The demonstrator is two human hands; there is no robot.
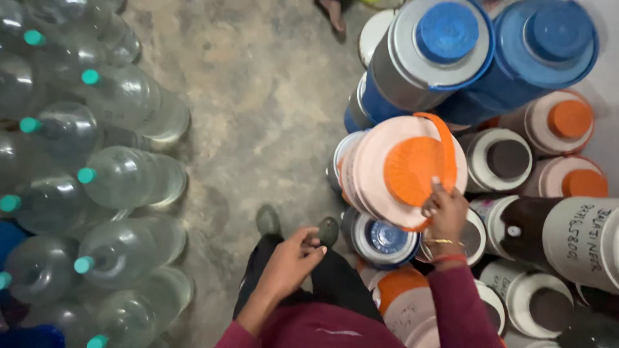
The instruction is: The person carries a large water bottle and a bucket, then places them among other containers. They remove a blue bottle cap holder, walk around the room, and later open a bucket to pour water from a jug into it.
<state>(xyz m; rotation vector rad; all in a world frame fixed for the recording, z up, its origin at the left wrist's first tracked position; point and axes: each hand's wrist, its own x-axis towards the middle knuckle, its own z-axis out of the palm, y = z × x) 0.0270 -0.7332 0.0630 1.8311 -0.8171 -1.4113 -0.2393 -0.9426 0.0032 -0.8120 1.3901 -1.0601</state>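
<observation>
My right hand point(445, 209) grips the lower rim of a cream water jug with an orange lid and orange handle point(406, 169), which is tilted toward me. My left hand point(291, 256) hangs free in front of my dark trousers, fingers loosely curled and holding nothing. Just below the tilted jug stands a jug with a blue cap point(385, 237). My two shoes point(268, 220) rest on the concrete floor.
Several clear large water bottles with teal caps point(122, 177) lie stacked along the left. Insulated jugs crowd the right: two big blue-lidded ones point(445, 38), orange-lidded ones point(570, 119), and white-rimmed brown ones point(506, 158). Bare concrete floor point(258, 96) runs between. Another person's foot point(335, 14) shows at the top.
</observation>
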